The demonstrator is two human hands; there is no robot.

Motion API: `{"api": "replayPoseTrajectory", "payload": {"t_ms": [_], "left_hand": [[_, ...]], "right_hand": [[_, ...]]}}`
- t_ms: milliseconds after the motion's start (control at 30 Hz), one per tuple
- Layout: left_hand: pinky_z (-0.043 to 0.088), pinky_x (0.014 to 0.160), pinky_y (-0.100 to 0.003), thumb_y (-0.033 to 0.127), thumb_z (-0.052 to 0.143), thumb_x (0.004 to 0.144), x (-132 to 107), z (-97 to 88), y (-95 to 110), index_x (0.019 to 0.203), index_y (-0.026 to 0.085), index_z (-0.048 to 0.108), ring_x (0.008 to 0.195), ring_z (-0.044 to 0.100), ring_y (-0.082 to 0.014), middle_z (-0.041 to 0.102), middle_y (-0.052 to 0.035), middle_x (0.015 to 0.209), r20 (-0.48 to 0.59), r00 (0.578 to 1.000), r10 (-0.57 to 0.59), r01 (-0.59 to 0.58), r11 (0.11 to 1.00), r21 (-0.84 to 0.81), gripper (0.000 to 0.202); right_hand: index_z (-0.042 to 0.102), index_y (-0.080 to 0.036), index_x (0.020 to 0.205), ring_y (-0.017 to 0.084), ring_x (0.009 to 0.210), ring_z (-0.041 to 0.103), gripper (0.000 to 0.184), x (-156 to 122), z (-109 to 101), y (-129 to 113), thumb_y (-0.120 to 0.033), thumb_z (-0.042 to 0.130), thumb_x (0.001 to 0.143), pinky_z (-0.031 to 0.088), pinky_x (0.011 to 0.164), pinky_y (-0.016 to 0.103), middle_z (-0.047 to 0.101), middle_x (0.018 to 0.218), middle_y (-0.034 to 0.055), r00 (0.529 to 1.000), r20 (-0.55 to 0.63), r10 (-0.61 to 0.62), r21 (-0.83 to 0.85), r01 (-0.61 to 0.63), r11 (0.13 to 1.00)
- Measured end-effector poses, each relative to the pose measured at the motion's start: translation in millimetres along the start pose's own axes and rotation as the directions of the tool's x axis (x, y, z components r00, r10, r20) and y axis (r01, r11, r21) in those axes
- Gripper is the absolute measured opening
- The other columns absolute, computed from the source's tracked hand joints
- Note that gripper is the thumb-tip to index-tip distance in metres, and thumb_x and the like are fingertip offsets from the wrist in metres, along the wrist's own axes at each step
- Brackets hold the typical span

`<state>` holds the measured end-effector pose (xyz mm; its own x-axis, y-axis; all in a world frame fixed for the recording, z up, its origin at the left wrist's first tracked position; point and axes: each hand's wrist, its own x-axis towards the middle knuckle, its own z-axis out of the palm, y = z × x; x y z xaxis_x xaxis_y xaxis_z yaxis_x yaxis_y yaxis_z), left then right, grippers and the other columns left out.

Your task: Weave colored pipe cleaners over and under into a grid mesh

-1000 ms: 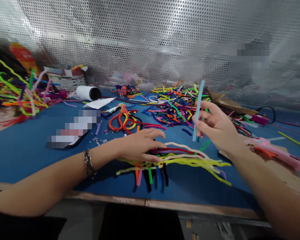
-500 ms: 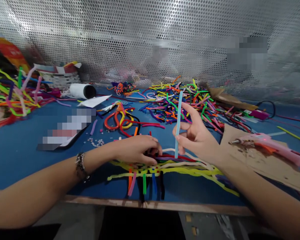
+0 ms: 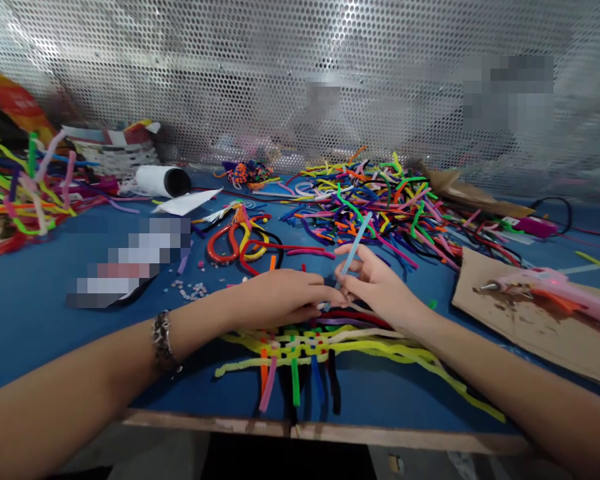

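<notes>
A light blue pipe cleaner (image 3: 356, 248) slants upright in the pinched fingers of my right hand (image 3: 377, 287). My left hand (image 3: 280, 297) reaches over from the left, palm down. Its index finger and thumb close about the strip's lower end, close to my right fingertips. Just below both hands lies a woven piece (image 3: 300, 343) of pipe cleaners, with long yellow and cream strands crossing shorter ones. Orange, pink, green, blue and black ends hang from its near side. Part of the weave is hidden under my left hand.
A heap of colourful pipe cleaners (image 3: 375, 200) lies at the back. On the right, a pink glue gun (image 3: 545, 290) rests on cardboard (image 3: 473, 267). Red and yellow loops (image 3: 225, 243), small beads (image 3: 193, 291), a white roll (image 3: 153, 181) and a basket (image 3: 115, 150) are leftward.
My right hand has moved left and slightly down, tilting the light blue pipe cleaner rightward at the top. My left fingers have stretched from the weave to the strip's lower end.
</notes>
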<state>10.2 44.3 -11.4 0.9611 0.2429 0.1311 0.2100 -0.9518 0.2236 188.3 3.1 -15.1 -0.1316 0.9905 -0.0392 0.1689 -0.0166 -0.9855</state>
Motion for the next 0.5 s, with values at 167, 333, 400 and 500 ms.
{"api": "replayPoseTrajectory", "payload": {"t_ms": [167, 333, 400, 500], "left_hand": [[0.040, 0.067, -0.020, 0.019, 0.048, 0.085, 2, 5.4, -5, 0.110, 0.023, 0.053, 0.081, 0.056, -0.0129, 0.058, -0.0019, 0.100, -0.051, 0.997, 0.055, -0.051, 0.996, 0.069, 0.026], [0.042, 0.067, -0.021, 0.012, 0.047, 0.084, 3, 5.7, -7, 0.103, 0.016, 0.058, 0.079, 0.058, -0.0135, 0.064, -0.0029, 0.094, -0.106, 0.985, 0.134, -0.120, 0.984, 0.129, 0.023], [0.042, 0.064, -0.022, 0.008, 0.048, 0.082, 3, 4.7, -7, 0.105, 0.015, 0.058, 0.076, 0.059, -0.0139, 0.065, -0.0028, 0.092, -0.113, 0.985, 0.130, -0.108, 0.977, 0.186, 0.027], [0.042, 0.063, -0.024, 0.011, 0.048, 0.083, 1, 3.4, -7, 0.106, 0.017, 0.058, 0.075, 0.060, -0.0147, 0.066, -0.0018, 0.092, -0.125, 0.986, 0.107, -0.076, 0.969, 0.233, 0.027]], "right_hand": [[0.035, -0.020, 0.095, 0.005, 0.052, 0.050, 0.030, -1, 0, 2, -0.018, 0.049, 0.068, 0.043, 0.052, 0.019, 0.047, 0.067, -0.0081, 0.997, 0.081, 0.007, -0.006, -0.006, 1.000], [0.035, -0.020, 0.090, 0.008, 0.058, 0.051, 0.021, -4, 1, 4, -0.019, 0.045, 0.072, 0.042, 0.055, 0.022, 0.047, 0.072, -0.0044, 0.979, 0.176, -0.107, -0.177, 0.138, 0.975], [0.037, -0.019, 0.088, 0.010, 0.064, 0.052, 0.018, -7, -2, 2, -0.017, 0.045, 0.072, 0.042, 0.057, 0.023, 0.047, 0.074, -0.0024, 0.971, 0.127, -0.201, -0.343, 0.233, 0.910], [0.040, -0.019, 0.081, 0.010, 0.063, 0.051, 0.012, -12, -12, -5, -0.013, 0.047, 0.073, 0.040, 0.056, 0.022, 0.048, 0.073, -0.0018, 0.930, 0.089, -0.357, -0.591, 0.338, 0.733]]}}
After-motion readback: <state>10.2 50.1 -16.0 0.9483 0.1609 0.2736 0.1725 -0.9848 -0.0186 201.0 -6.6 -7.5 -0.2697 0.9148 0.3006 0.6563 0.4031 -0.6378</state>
